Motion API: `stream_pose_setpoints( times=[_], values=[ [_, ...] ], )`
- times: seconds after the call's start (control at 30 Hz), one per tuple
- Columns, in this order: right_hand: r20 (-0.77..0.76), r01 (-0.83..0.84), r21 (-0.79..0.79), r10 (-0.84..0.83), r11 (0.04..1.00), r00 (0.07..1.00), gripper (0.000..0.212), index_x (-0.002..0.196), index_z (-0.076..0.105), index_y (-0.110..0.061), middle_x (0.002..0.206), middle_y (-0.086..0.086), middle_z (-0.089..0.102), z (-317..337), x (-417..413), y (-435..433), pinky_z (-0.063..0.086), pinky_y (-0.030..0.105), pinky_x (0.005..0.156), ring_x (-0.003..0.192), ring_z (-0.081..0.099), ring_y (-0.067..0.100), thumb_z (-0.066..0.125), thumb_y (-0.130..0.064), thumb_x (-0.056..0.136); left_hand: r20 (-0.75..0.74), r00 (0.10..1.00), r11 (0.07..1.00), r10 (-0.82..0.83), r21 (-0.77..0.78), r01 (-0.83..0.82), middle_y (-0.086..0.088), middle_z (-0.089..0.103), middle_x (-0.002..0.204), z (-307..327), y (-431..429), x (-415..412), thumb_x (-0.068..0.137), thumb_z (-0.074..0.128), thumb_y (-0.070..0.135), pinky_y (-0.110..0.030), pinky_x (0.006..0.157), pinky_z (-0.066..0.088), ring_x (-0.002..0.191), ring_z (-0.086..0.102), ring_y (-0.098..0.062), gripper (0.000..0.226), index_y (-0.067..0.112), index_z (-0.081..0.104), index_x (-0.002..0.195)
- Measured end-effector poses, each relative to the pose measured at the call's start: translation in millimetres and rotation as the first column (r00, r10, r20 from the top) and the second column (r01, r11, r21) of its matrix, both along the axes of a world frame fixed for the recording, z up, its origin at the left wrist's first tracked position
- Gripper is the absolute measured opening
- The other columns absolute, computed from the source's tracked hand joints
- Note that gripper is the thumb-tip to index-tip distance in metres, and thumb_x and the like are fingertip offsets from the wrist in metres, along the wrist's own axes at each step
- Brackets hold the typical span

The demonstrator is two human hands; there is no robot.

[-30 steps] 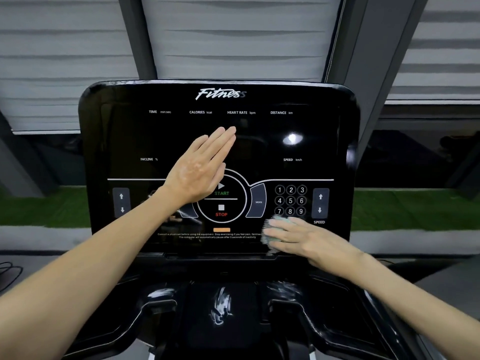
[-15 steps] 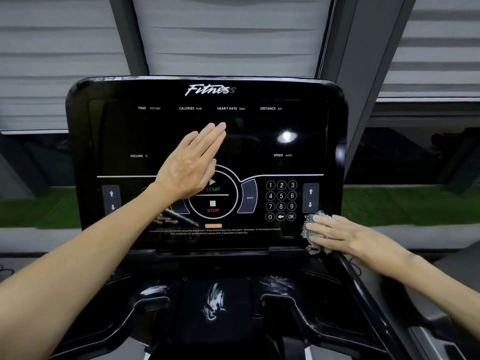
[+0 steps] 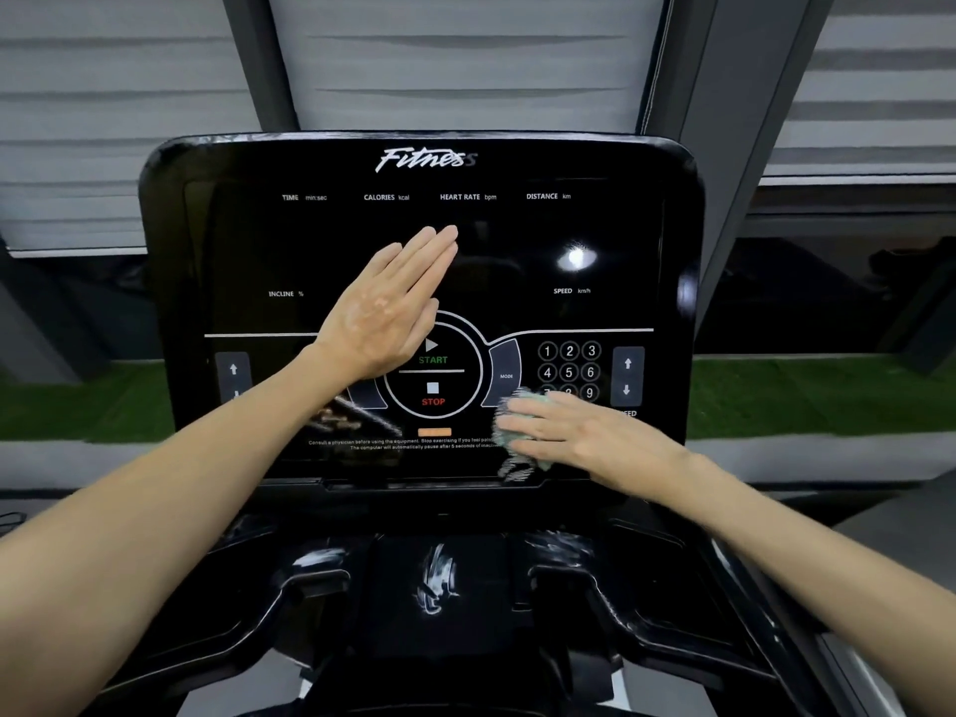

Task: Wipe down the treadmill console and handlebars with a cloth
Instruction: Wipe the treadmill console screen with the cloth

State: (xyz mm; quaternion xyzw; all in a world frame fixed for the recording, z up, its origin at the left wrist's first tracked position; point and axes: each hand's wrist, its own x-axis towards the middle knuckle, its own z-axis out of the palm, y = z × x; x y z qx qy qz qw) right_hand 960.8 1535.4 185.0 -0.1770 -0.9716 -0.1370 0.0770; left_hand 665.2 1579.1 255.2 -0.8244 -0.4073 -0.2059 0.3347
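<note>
A glossy black treadmill console (image 3: 248, 240) fills the middle of the view, with START and STOP buttons and a number keypad. My left hand (image 3: 385, 307) lies flat on the screen just left of the START button, fingers straight and together, holding nothing. My right hand (image 3: 574, 432) presses a small pale green cloth (image 3: 517, 437) against the lower part of the console, below the keypad and right of STOP. Most of the cloth is hidden under my fingers. Black handlebars (image 3: 646, 628) curve out below the console.
A black tray area (image 3: 439, 582) with shiny smears sits under the console. Grey slatted blinds (image 3: 465, 59) and dark window frames stand behind, with a strip of green turf (image 3: 827, 395) outside.
My right hand slid the cloth from the console's lower right corner back leftward, to below the keypad. The left hand stayed flat on the screen.
</note>
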Motion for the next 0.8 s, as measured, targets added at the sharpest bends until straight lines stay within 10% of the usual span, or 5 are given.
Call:
stream_pose_setpoints(
  times=[0.23, 0.47, 0.67, 0.8],
  values=[
    [0.070, 0.145, 0.015, -0.146, 0.989, 0.987, 0.095, 0.149, 0.029, -0.022, 0.160, -0.004, 0.018, -7.0, 90.6, -1.8, 0.017, 0.038, 0.117, 0.148, 0.013, 0.020, 0.065, 0.016, 0.070, -0.026, 0.999, 1.000, 0.021, 0.018, -0.021, -0.014, 0.022, 0.160, -0.8, 0.3, 0.0, 0.099, 0.035, 0.017, -0.040, 0.119, 0.023, 0.148, 0.022, -0.028, 0.055, -0.002, 0.026, 0.150],
    [0.002, 0.023, 0.066, -0.024, 0.998, 1.000, 0.056, 0.140, 0.046, -0.010, 0.154, 0.006, 0.032, -7.1, 14.7, 6.0, 0.018, 0.043, 0.115, 0.146, 0.017, 0.024, 0.024, 0.005, 0.090, -0.018, 1.000, 1.000, 0.025, 0.001, -0.025, -0.015, 0.021, 0.160, -2.3, 0.0, 0.9, 0.099, 0.036, 0.016, -0.042, 0.118, 0.024, 0.148, 0.022, -0.028, 0.056, -0.002, 0.025, 0.151],
    [-0.062, -0.062, 0.120, 0.070, 0.991, 0.996, 0.040, 0.124, 0.061, -0.004, 0.141, 0.012, 0.050, 2.1, -75.7, -0.5, 0.026, 0.041, 0.114, 0.138, 0.037, 0.030, 0.060, 0.004, 0.085, -0.019, 1.000, 1.000, 0.019, -0.023, -0.019, -0.015, 0.022, 0.160, -0.1, -3.7, 0.9, 0.099, 0.037, 0.016, -0.041, 0.118, 0.025, 0.148, 0.023, -0.028, 0.055, -0.003, 0.026, 0.150],
    [-0.249, 0.027, 0.029, -0.019, 0.999, 0.968, 0.044, 0.119, 0.062, 0.001, 0.132, 0.013, 0.057, 16.7, -54.1, -21.7, 0.027, 0.039, 0.115, 0.133, 0.042, 0.028, 0.035, 0.008, 0.086, -0.025, 0.999, 0.998, 0.027, -0.058, -0.028, -0.014, 0.020, 0.161, 4.4, -8.6, -0.5, 0.100, 0.035, 0.017, -0.041, 0.119, 0.023, 0.148, 0.021, -0.027, 0.055, -0.002, 0.025, 0.151]
  ],
)
